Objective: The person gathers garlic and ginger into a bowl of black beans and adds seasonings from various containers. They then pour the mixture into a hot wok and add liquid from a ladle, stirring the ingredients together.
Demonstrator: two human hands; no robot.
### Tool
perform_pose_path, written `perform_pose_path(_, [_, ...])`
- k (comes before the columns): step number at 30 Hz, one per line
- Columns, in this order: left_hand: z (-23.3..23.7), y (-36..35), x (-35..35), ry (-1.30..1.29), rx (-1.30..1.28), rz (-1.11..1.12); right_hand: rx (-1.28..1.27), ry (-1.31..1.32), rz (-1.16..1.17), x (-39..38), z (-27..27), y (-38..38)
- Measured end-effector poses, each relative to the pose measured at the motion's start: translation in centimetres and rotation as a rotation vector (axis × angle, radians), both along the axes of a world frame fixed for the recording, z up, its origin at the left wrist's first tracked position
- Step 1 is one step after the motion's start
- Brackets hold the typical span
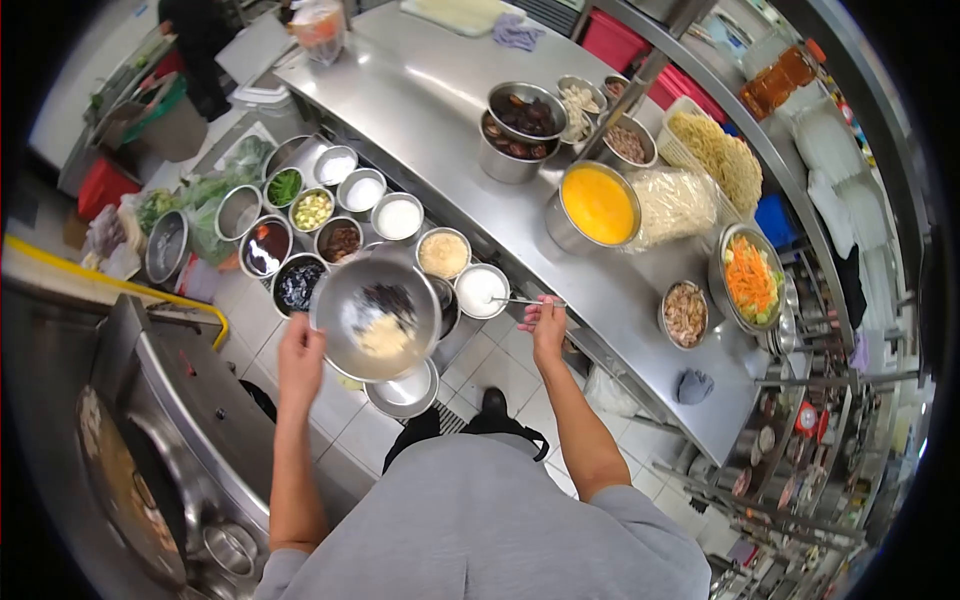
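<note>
My left hand (301,348) is closed on the rim of a steel mixing bowl (345,300), held tilted over the ingredient pots. Inside lie a pale yellowish mass (386,337) and a dark sauce smear (388,300). My right hand (545,325) pinches the handle of a spoon (517,300), whose head dips into a pot of white powder (480,290). Beside that stands a pot of tan granules (443,254). Around the bowl are a pot of dark sauce (299,285) and a pot of reddish-brown paste (339,239). An empty-looking steel bowl (405,390) sits below it.
A long steel counter (450,90) runs diagonally, carrying a pot of yellow liquid (598,203), a bowl of shredded carrot (750,275), noodles (715,150) and a grey cloth (694,386). At lower left is a large wok (120,480). Another person (195,50) stands at upper left.
</note>
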State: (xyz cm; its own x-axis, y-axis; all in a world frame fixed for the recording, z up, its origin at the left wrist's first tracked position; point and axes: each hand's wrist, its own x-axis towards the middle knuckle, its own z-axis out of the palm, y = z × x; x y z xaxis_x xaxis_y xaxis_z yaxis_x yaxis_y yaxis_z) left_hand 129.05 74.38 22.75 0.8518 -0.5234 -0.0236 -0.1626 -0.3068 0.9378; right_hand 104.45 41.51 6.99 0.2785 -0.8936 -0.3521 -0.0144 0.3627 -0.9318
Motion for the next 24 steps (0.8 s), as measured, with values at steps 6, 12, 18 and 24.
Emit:
perform_pose_path(6, [-5.8, -2.0, -14.0, 0.080, 0.196, -0.010, 0.026, -0.063, 0.144, -0.5, -0.9, -2.9])
perform_pose_path(12, [-14.9, -7.9, -22.4, 0.202, 0.230, 0.133, 0.024, -0.134, 0.240, -1.9, 0.6, -4.1])
perform_pose_path(18, [-16.7, -11.7, -23.4, 0.094, 0.197, 0.215, -0.139, -0.183, 0.417, -5.3, 5.0, -4.0])
perform_pose_path(24, [-18.7, -12.4, -23.2, 0.063, 0.177, 0.247, -0.662, 0.013, 0.508, -5.8, 8.1, -2.2])
